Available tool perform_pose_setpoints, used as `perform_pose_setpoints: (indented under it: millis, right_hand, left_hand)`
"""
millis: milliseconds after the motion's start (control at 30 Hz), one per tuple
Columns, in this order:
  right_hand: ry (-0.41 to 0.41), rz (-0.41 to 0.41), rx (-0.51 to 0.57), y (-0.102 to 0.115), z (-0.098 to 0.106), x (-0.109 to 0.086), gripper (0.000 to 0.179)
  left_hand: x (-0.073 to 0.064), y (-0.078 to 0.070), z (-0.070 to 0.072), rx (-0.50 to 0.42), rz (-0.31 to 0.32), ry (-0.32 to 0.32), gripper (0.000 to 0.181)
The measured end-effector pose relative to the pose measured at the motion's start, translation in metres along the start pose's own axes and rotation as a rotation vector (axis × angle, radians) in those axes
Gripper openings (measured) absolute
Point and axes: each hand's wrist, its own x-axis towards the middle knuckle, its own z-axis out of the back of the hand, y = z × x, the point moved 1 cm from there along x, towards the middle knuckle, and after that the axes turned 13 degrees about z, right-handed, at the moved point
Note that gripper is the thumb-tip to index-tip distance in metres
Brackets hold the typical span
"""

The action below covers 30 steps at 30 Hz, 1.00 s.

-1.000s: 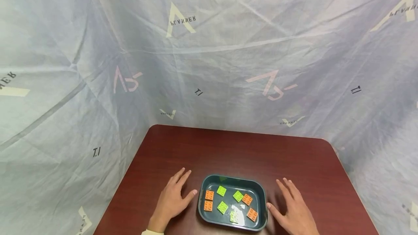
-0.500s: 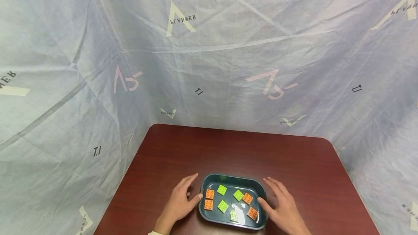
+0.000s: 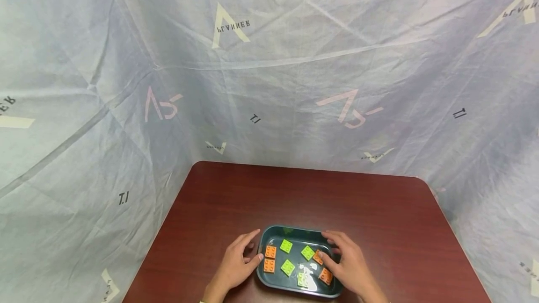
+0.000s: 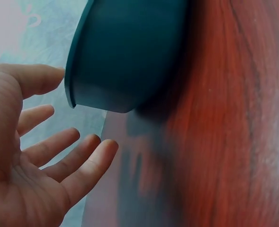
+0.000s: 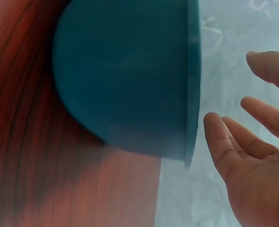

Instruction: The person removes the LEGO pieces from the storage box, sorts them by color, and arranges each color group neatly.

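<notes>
A dark teal tray [image 3: 303,234] holds several square studded toy bricks. Orange bricks [image 3: 269,266] lie at its left end, and green bricks [image 3: 287,267] lie through the middle. Another orange brick [image 3: 325,276] is near the right end. My left hand [image 3: 236,262] is at the tray's left side, fingers spread; in the left wrist view its thumb tip is at the rim [image 4: 71,80], touching or nearly so. My right hand [image 3: 350,265] hovers over the tray's right end, partly covering an orange brick. The right wrist view shows its relaxed fingers [image 5: 217,130] apart from the tray wall [image 5: 125,71].
The tray stands near the front of a reddish-brown wooden table [image 3: 294,195] with rounded far corners. Pale printed fabric [image 3: 278,83] hangs behind the table and along both sides.
Both hands have moved inward, the left one rightward to the tray's left rim, the right one leftward from beside the tray to over its right end. The bricks stay in place.
</notes>
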Motion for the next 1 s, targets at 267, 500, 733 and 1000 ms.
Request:
perform_pose_setpoints:
  millis: [267,500,733,1000]
  right_hand:
    - [0.028,-0.055,0.086,0.003,-0.016,0.014,0.051]
    - [0.089,-0.101,0.082,0.002,-0.030,0.019,0.048]
    - [0.235,-0.128,0.165,0.003,-0.044,0.025,0.047]
    - [0.288,-0.108,0.170,0.005,-0.064,0.035,0.043]
  left_hand:
    - [0.004,-0.001,-0.008,-0.054,-0.021,0.019,0.059]
    - [0.006,0.003,-0.013,-0.014,-0.088,-0.030,0.052]
    - [0.005,0.003,-0.014,-0.036,-0.055,-0.016,0.049]
    - [0.004,0.002,-0.018,-0.064,-0.010,-0.017,0.047]
